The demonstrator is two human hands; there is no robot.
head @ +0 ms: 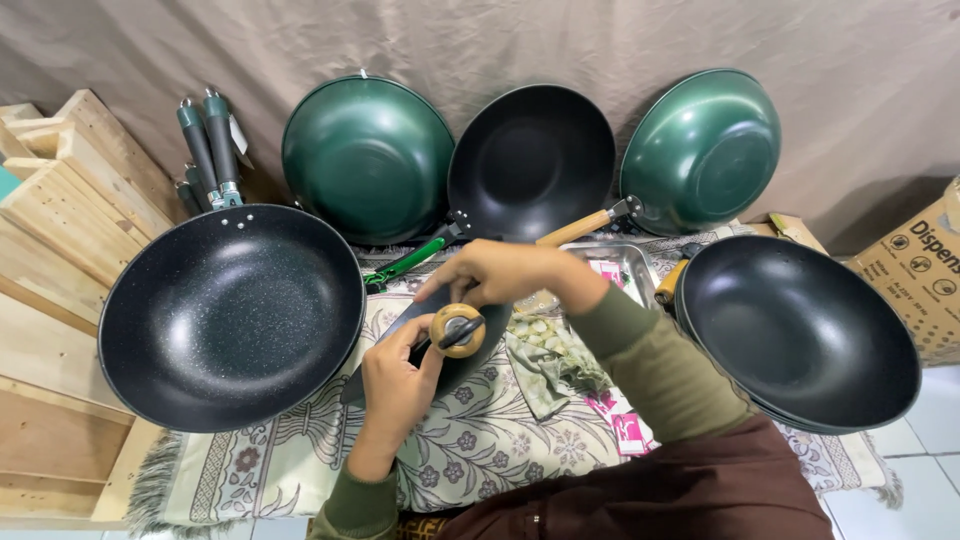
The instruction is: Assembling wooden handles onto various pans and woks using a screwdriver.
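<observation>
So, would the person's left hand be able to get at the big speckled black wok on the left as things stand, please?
Probably yes: the speckled wok lies just beside the left hand, with nothing between them. That hand is busy on the wooden knob, though, so it would have to let go first.

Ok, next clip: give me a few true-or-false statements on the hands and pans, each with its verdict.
1. The left hand holds a wooden-coloured round knob. True.
2. The right hand rests inside the big speckled pan. False: it is above the knob, over the patterned mat.
3. Two green pans lean against the cloth backdrop. True.
4. The black pan on the right holds food. False: it is empty.
5. Wooden boards lie at the left. True.
</observation>
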